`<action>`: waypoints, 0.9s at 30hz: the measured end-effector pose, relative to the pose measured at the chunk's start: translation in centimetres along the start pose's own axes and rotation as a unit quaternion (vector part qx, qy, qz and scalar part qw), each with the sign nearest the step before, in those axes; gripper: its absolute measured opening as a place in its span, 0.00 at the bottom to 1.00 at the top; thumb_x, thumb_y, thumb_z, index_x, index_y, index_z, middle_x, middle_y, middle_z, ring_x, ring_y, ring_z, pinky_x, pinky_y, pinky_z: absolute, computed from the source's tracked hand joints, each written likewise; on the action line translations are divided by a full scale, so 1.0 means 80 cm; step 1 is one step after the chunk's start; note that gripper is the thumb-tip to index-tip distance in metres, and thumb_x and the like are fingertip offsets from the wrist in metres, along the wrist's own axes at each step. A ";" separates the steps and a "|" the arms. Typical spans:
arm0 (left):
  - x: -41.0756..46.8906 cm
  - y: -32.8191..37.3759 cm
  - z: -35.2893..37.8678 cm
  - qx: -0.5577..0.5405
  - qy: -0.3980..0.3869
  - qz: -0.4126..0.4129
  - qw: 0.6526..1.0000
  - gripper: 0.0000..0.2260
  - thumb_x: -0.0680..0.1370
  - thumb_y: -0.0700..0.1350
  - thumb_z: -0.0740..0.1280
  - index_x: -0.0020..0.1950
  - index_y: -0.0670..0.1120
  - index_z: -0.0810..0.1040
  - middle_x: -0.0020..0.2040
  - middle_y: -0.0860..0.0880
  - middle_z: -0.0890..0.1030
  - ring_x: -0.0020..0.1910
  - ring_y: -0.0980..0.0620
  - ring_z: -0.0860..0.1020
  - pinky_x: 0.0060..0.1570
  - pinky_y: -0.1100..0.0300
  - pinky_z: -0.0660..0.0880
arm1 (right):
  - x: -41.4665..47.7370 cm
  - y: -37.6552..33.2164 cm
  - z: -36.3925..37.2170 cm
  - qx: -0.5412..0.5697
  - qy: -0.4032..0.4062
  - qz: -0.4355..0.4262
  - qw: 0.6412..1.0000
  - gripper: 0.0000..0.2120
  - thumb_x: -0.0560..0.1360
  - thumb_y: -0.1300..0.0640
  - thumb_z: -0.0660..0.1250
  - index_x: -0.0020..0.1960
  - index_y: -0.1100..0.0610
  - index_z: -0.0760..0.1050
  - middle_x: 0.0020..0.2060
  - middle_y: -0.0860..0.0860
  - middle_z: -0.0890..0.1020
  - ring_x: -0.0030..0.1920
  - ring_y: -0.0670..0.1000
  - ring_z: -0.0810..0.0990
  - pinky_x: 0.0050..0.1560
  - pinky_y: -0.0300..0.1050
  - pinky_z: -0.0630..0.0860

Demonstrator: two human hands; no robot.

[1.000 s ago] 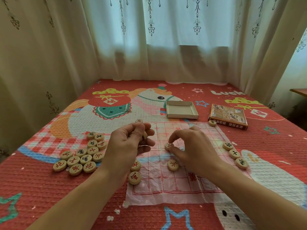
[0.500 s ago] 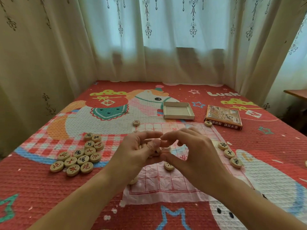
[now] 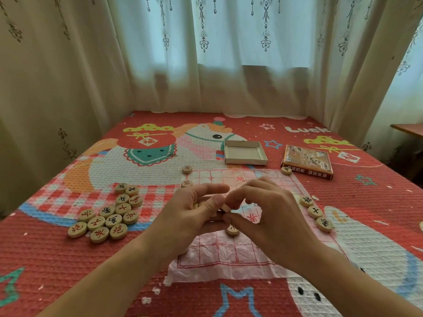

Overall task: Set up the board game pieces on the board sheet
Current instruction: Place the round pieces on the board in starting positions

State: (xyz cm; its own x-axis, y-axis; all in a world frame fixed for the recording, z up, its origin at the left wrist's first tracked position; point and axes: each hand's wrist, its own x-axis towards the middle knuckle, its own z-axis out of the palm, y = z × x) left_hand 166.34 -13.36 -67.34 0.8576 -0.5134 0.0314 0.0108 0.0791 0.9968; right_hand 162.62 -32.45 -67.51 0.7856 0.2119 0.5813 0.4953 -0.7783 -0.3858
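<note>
A thin pink plastic board sheet (image 3: 229, 255) with a red grid lies on the bed. My left hand (image 3: 192, 216) and my right hand (image 3: 270, 216) meet above its middle. The left hand holds several round wooden pieces in its curled fingers. The right hand pinches one wooden piece (image 3: 225, 207) between thumb and fingertips, right at the left thumb. One piece (image 3: 232, 230) lies on the sheet under the hands. A pile of pieces (image 3: 107, 216) sits left of the sheet. Three pieces (image 3: 314, 211) line the sheet's right edge.
An open cardboard tray (image 3: 245, 152) and the game's box lid (image 3: 306, 161) lie beyond the sheet. Single pieces sit at the far left corner (image 3: 187, 169), just below it (image 3: 186, 183) and at the far right corner (image 3: 286, 170). Curtains surround the bed.
Both hands rose off the sheet and came together over its middle. The right hand left the piece it touched on the board and now pinches one at the left hand.
</note>
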 end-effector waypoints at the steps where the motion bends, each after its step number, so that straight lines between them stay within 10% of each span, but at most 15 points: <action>1: 0.000 0.001 -0.001 -0.005 0.005 -0.003 1.000 0.19 0.76 0.46 0.67 0.66 0.44 0.78 0.55 0.40 0.86 0.54 0.43 0.85 0.55 0.54 0.82 | 0.000 0.001 -0.002 0.001 0.003 0.000 1.000 0.10 0.70 0.53 0.80 0.48 0.46 0.82 0.43 0.38 0.80 0.48 0.42 0.76 0.47 0.36 0.72; 13: -0.001 0.002 0.003 -0.011 0.013 0.004 1.000 0.10 0.83 0.40 0.62 0.60 0.42 0.80 0.52 0.40 0.86 0.48 0.41 0.86 0.48 0.53 0.84 | 0.001 0.001 -0.002 0.071 0.042 0.017 0.996 0.13 0.77 0.58 0.73 0.60 0.47 0.80 0.40 0.42 0.79 0.45 0.46 0.79 0.46 0.30 0.70; 27: 0.003 0.000 -0.001 0.035 0.043 0.017 0.998 0.10 0.84 0.39 0.62 0.53 0.38 0.82 0.39 0.44 0.82 0.28 0.52 0.70 0.27 0.62 0.68 | 0.004 0.010 -0.007 0.198 0.020 0.110 0.974 0.14 0.71 0.53 0.78 0.54 0.45 0.81 0.41 0.43 0.84 0.43 0.48 0.83 0.45 0.45 0.79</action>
State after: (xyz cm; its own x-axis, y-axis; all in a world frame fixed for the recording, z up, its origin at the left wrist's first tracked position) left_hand 166.55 -13.40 -67.31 0.8982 -0.4352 0.0618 -0.0521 0.0343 0.9981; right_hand 163.07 -33.31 -67.25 0.8775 0.0367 0.4781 0.4275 -0.5115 -0.7454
